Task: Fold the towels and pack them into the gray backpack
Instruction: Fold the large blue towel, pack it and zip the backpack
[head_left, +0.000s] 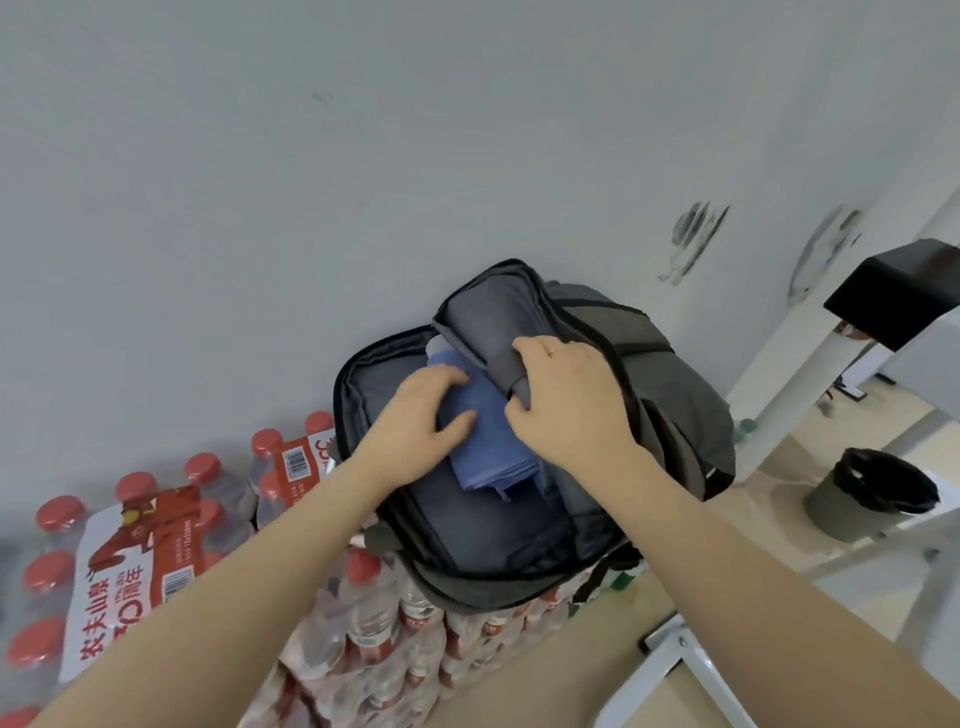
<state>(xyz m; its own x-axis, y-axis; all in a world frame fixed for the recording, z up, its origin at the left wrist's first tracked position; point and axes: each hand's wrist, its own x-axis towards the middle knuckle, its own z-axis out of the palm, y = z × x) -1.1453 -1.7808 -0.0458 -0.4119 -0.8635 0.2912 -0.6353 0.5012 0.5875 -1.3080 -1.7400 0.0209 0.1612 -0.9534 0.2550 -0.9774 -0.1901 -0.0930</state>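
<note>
Pressing the folded blue towel (485, 447) into the open gray backpack (675, 415), the left hand (415, 415) has spread fingers while the right hand (566, 400) grips the inner gray flap (483, 322), so packing looks nearly finished.

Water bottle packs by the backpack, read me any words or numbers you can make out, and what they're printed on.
"农夫山泉": big red characters on the white wrap of the left bottle pack.
Smaller print and barcode digits on that wrap: too blurred.
Orange label with barcode on the pack behind: unreadable.
Backpack: no text visible.
</note>
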